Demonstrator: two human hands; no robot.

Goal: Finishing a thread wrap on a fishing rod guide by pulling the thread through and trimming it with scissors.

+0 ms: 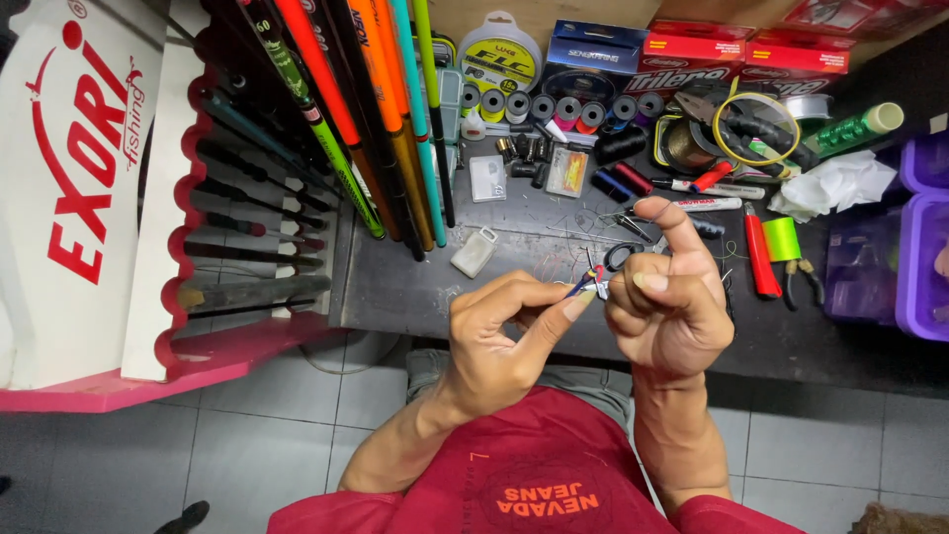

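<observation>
My left hand (504, 331) and my right hand (670, 307) meet above the front edge of a dark workbench (395, 287). Between their fingertips they pinch a tiny thing with red and blue parts (591, 283), like a small fishing rod guide or float. The left thumb and forefinger press on it from the left. My right forefinger sticks up and curls over. Any thin line between the hands is too fine to see.
Several bright fishing rods (366, 109) lean in a pink-edged rack (188, 247) at left. On the bench lie thread spools (554, 107), line reels (499, 54), a small clear box (474, 251), scissors (625, 252), red-handled pliers (759, 257), marker pens (707, 203) and purple bins (924, 267).
</observation>
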